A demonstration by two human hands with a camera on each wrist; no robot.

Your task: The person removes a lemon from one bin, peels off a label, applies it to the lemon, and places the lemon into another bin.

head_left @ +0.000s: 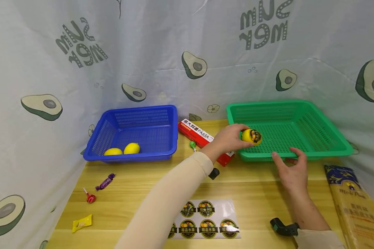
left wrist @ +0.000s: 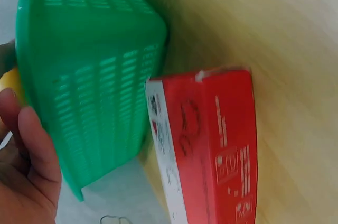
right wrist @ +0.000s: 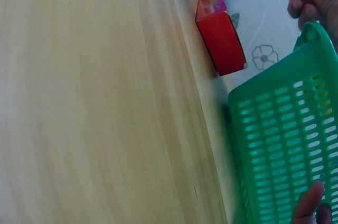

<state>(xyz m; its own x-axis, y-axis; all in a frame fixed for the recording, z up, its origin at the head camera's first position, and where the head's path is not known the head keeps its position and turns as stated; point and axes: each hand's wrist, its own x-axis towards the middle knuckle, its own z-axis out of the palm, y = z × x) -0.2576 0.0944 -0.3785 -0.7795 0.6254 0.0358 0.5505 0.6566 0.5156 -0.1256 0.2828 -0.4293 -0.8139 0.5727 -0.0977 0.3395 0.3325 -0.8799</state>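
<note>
Beige fabric of the left sleeve (head_left: 165,204) is seen nearest the camera, stretched across a pale wood-grain tabletop (head_left: 252,193). Partly covered by it is a glossy white sheet of round black fruit stickers (head_left: 225,209). The tabletop is backed and flanked by a pale curtain (head_left: 156,41), printed with avocado halves and grey lettering. At the left, a purple twist-wrapped sweet (head_left: 106,182), a red-wrapped lollipop (head_left: 90,197) and a small yellow wrapped sweet (head_left: 82,223) are scattered. At the right edge, a long clear packet of noodles with a dark blue end (head_left: 356,211) is laid.

Two yellow lemon-shaped fruits (head_left: 132,148) are contained in a blue rectangular plastic basket (head_left: 127,157), near its front wall. Between it and a green rectangular plastic basket (head_left: 324,153), a long red and white pasta box (head_left: 194,133) is placed at a slant, with a green-wrapped lollipop (head_left: 192,144) beside it.

A yellow fruit bearing a round black sticker (head_left: 246,135) is pinched in the left hand (head_left: 229,138) at the near left corner of the green basket; whether it is touching the basket cannot be told. The right hand (head_left: 294,174) is held at the green basket's near wall, thumb and forefinger spread apart; how firmly the rim is touched cannot be told. A black device (head_left: 285,228) is worn at the right wrist.
</note>
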